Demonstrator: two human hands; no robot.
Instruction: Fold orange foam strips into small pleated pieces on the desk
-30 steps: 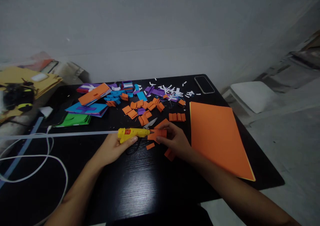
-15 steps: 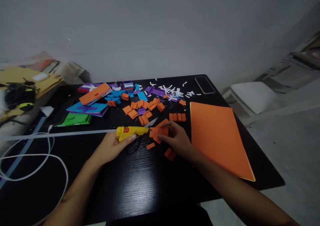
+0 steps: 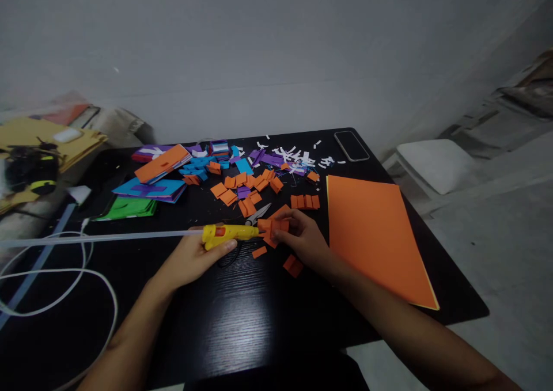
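My left hand (image 3: 196,258) is wrapped round a yellow glue gun (image 3: 228,234), with a long translucent glue stick (image 3: 129,237) running out of its back to the left. The gun's nozzle meets a folded orange paper piece (image 3: 268,226), which my right hand (image 3: 306,236) pinches between thumb and fingers. Scissors (image 3: 259,214) lie partly hidden behind the glue gun. A small orange paper strip (image 3: 260,252) and another folded orange piece (image 3: 293,266) rest on the table close to my right hand.
Orange sheets (image 3: 375,235) are stacked at the right, with a phone (image 3: 351,146) beyond. Folded orange pieces (image 3: 247,208), white scraps (image 3: 294,155) and coloured paper bundles (image 3: 149,188) spread over the black table (image 3: 233,333). A white cable (image 3: 110,287) loops at left.
The glue gun's nozzle has shifted slightly right and down, over the orange piece. My right hand keeps its pinch in nearly the same place.
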